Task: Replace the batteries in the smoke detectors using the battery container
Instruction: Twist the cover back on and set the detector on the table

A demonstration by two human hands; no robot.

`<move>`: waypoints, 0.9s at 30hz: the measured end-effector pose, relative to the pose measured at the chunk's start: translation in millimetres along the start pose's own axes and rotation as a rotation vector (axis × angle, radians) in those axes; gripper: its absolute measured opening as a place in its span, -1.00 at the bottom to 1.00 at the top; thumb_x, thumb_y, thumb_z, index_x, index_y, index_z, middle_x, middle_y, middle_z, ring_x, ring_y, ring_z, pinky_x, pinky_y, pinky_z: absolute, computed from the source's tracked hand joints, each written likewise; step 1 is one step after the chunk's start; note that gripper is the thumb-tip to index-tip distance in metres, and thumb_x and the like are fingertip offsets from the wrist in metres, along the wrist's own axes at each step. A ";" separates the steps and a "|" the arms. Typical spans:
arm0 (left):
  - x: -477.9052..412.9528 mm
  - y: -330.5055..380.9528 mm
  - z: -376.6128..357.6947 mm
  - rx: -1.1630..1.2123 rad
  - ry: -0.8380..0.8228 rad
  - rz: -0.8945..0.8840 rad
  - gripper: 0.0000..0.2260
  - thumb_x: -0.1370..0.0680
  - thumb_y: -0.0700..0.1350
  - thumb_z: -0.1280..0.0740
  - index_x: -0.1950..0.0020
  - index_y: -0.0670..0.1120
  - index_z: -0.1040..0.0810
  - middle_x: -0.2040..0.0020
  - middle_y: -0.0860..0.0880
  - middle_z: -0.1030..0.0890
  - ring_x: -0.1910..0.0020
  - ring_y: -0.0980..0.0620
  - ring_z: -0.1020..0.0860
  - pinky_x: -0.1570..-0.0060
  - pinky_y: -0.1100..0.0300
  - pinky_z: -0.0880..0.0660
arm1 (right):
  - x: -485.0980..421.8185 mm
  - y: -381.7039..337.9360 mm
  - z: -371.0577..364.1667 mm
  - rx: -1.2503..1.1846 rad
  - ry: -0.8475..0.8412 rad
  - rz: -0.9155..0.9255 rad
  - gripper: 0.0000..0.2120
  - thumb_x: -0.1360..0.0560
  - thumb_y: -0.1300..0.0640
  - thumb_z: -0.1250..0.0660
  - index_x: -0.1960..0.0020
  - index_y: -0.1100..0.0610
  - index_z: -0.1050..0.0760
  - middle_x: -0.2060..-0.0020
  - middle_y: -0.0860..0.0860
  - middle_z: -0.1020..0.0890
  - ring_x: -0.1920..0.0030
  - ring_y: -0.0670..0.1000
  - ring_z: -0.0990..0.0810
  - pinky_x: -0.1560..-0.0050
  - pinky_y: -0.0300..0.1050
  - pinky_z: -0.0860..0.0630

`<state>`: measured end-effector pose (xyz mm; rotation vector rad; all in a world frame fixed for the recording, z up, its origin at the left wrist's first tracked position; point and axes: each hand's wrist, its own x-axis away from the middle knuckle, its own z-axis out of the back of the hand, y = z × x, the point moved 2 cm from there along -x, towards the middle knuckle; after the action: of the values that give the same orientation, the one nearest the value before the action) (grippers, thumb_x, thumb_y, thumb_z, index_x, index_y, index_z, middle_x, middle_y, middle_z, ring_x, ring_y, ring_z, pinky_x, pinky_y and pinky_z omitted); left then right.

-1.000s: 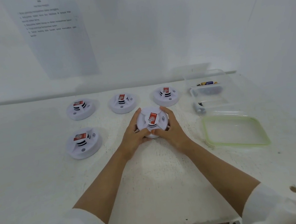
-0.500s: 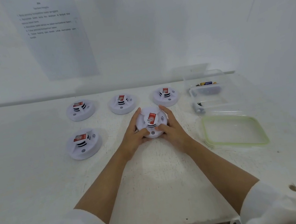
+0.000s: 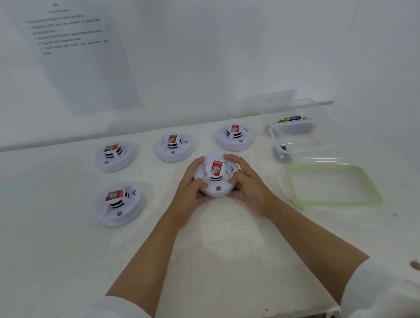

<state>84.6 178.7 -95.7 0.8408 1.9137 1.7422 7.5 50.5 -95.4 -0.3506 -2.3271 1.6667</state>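
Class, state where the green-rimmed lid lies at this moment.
Head view: the green-rimmed lid lies flat on the right, just nearer than the battery container, beside the right hand.

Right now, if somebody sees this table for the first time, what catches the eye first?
The left hand and right hand grip one white smoke detector with a red label, mid-table. A row of three detectors lies behind it, a fourth detector to its left. At the right are a clear battery container and a green-rimmed lid.
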 end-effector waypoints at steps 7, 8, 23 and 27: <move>1.4 0.5 -0.9 -0.013 0.002 -0.017 -0.57 -0.58 -0.30 -0.08 -0.33 0.14 -0.30 -0.28 0.04 -0.43 -0.14 0.06 -0.52 0.03 0.16 -0.59 | 0.3 0.1 -1.9 -0.017 0.007 0.008 -0.62 -0.55 0.36 -0.09 -0.15 -0.06 -0.44 -0.20 0.11 -0.54 -0.12 0.08 -0.57 0.06 -0.10 -0.61; 1.4 0.5 -0.8 -0.012 0.002 -0.015 -0.56 -0.58 -0.30 -0.07 -0.34 0.14 -0.30 -0.28 0.03 -0.43 -0.15 0.05 -0.52 0.01 0.15 -0.59 | 0.4 0.0 -1.9 -0.014 0.009 0.011 -0.61 -0.55 0.36 -0.09 -0.16 -0.06 -0.44 -0.20 0.11 -0.54 -0.11 0.07 -0.57 0.07 -0.11 -0.61; 4.4 2.2 -2.4 -0.024 0.014 -0.028 -0.57 -0.58 -0.31 -0.08 -0.33 0.13 -0.29 -0.26 0.06 -0.43 -0.13 0.08 -0.51 0.03 0.16 -0.59 | 0.4 2.4 -2.2 0.003 0.021 0.029 -0.65 -0.57 0.31 -0.10 -0.16 -0.08 -0.44 -0.21 0.10 -0.55 -0.16 0.09 -0.56 -0.03 -0.02 -0.58; 5.5 3.0 -2.7 -0.021 0.015 -0.029 -0.57 -0.58 -0.31 -0.07 -0.33 0.12 -0.29 -0.24 0.07 -0.43 -0.13 0.08 -0.51 0.03 0.16 -0.59 | 0.8 2.6 -2.1 0.020 0.032 0.032 -0.64 -0.57 0.32 -0.08 -0.20 -0.05 -0.42 -0.21 0.09 -0.54 -0.19 0.10 -0.55 -0.08 0.02 -0.57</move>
<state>79.3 180.5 -91.9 0.7908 1.9048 1.7538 7.6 53.4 -97.2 -0.4094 -2.2919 1.6855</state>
